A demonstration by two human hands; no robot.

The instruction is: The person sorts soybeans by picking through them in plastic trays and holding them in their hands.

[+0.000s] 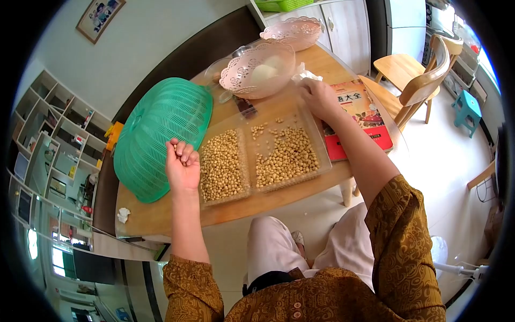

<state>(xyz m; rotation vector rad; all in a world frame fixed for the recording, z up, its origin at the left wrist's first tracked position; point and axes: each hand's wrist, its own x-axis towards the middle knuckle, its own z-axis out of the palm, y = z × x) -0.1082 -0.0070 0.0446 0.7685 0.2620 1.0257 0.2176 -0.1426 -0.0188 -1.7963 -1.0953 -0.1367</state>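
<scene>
Two clear plastic trays stand side by side on the wooden table, the left tray [248, 170] full of small tan beans [221, 165], the right tray [323, 151] with beans [288, 156] mostly at its near side. My left hand [183, 162] is palm up by the left tray's left edge, fingers curled round something small that looks like beans. At the far right corner of the right tray, my right hand [317, 98] has its fingers bent down, next to a crumpled white tissue [307, 74]; whatever its fingertips hold is hidden.
A green mesh cover [161, 129] stands at the left. Pink lace-edged baskets [249, 72] [300, 32] sit at the back. A red book [365, 121] lies right of the trays on the table [230, 213]. Wooden chairs [424, 80] and a teal stool [466, 110] are further right.
</scene>
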